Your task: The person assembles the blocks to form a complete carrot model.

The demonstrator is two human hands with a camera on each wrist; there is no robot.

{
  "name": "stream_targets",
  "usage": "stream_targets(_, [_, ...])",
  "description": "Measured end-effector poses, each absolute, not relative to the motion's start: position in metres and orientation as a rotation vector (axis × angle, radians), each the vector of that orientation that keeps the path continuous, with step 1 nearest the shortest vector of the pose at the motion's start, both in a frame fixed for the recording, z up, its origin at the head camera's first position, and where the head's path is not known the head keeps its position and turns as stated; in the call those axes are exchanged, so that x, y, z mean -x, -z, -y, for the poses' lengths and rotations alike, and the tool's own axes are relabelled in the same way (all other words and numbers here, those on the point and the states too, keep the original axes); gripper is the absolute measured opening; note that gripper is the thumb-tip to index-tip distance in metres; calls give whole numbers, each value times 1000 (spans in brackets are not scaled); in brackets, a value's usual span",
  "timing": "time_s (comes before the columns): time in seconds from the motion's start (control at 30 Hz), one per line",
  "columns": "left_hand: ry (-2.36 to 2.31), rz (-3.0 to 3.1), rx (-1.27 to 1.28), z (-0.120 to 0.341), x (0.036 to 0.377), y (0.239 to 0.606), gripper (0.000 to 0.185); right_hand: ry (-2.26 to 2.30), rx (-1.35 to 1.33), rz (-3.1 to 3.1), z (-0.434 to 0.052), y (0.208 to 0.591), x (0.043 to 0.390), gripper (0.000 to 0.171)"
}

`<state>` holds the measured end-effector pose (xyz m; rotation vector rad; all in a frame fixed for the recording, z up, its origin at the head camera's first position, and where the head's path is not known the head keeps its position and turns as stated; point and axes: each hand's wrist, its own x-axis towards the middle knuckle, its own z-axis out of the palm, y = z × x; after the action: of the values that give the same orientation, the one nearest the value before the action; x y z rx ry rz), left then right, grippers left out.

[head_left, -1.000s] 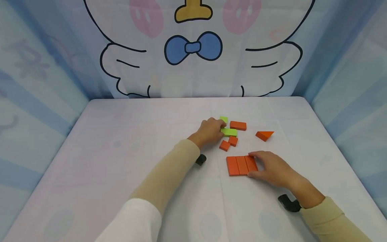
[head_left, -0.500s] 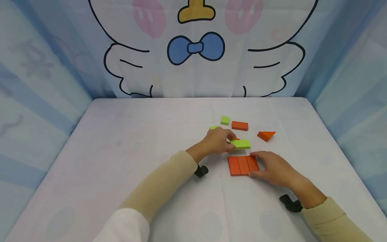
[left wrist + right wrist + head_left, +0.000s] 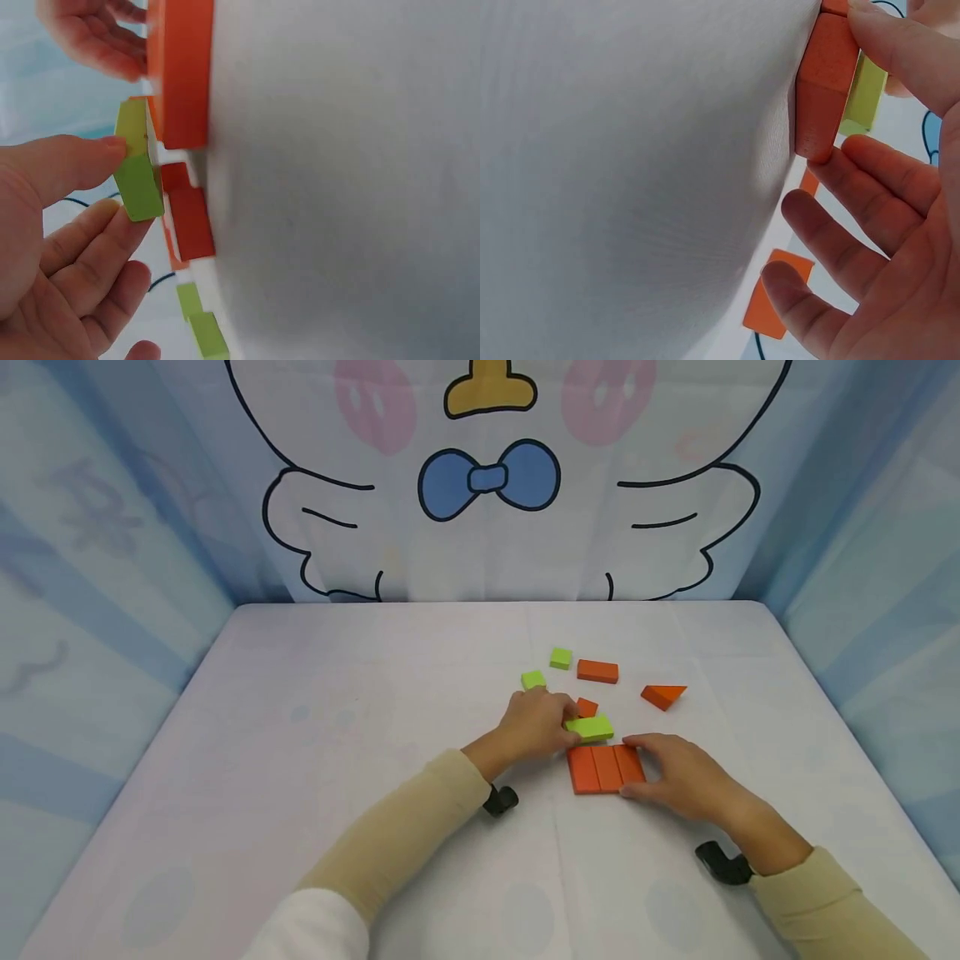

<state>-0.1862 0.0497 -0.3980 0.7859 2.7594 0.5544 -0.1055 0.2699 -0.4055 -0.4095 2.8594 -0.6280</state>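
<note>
My left hand (image 3: 534, 724) pinches a rectangular green block (image 3: 591, 728) between thumb and fingers, just behind a row of orange blocks (image 3: 606, 770). In the left wrist view, that green block (image 3: 139, 180) is held by its ends, with the row's orange side (image 3: 187, 67) close by. The row is three flat blocks laid side by side on the table. Gripping its right end is my right hand (image 3: 682, 777), thumb on the near end and a fingertip on the far end of the rightmost orange block (image 3: 829, 82).
Behind the held block lies a small orange block (image 3: 587, 707), partly covered. Two small green blocks (image 3: 533, 679) (image 3: 561, 658) sit farther back, near a rectangular orange block (image 3: 597, 672). An orange triangular block (image 3: 663, 697) lies to the right. A printed curtain (image 3: 487, 552) hangs behind the table.
My left hand has picked the green block from the group at the back and brought it nearer, to the row's far edge. My right hand has stayed on the row.
</note>
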Motion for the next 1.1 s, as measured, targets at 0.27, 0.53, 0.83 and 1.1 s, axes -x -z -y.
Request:
stream_targets(0.27, [-558, -2759, -698, -53, 181, 397, 36, 616, 415, -2863, -270, 404, 106, 69])
stream_targets(0.53, [-470, -2877, -690, -57, 186, 402, 31, 615, 419, -2866, -270, 405, 106, 68])
stream_targets(0.83, [-389, -2947, -731, -52, 195, 408, 31, 617, 411, -2860, -269, 405, 106, 68])
stream_targets(1.1, [-435, -2805, -858, -55, 193, 409, 37, 615, 415, -2861, -270, 406, 105, 68])
